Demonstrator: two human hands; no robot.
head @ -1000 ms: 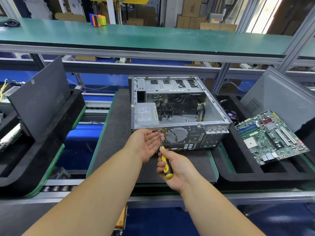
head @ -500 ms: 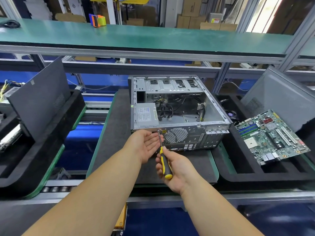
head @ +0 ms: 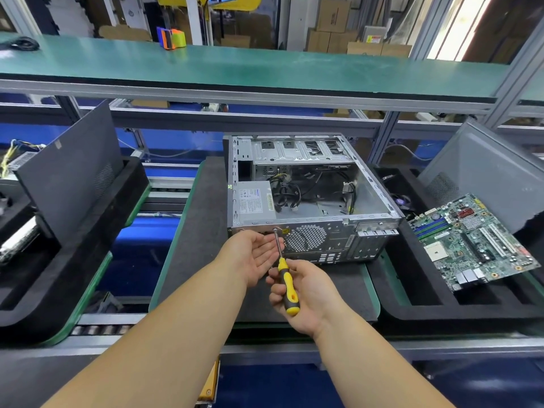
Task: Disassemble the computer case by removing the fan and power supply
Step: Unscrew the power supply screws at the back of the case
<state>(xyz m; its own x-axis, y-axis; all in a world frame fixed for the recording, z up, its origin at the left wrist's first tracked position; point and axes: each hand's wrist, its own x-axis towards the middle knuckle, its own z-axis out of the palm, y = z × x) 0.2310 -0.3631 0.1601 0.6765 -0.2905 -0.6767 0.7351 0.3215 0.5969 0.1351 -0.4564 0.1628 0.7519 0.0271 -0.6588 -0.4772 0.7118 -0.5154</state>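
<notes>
From the head view I see the case (head: 312, 198) lying open side up on a dark mat (head: 203, 231), just beyond both hands. The power supply (head: 254, 200) sits inside at the near left corner, right behind the rear panel and just above my left hand (head: 256, 256). That hand is cupped palm up under the screwdriver (head: 284, 269) shaft, fingers relaxed and spread a little, their tips close against the rear panel; it grips nothing I can make out. My right hand (head: 306, 295) is curled round the yellow and black handle, nearer to me than the case and a little right of the left hand. The shaft slants up and away, and its tip meets the panel's top edge beside a yellow sticker, just left of the round fan grille (head: 306, 238). Loose cables (head: 290, 192) lie tangled in the middle of the case. To the right, apart from the case, a motherboard (head: 471, 240) rests tilted in a black foam tray (head: 435, 304). A dark panel (head: 70, 178) leans in another tray on the left.
</notes>
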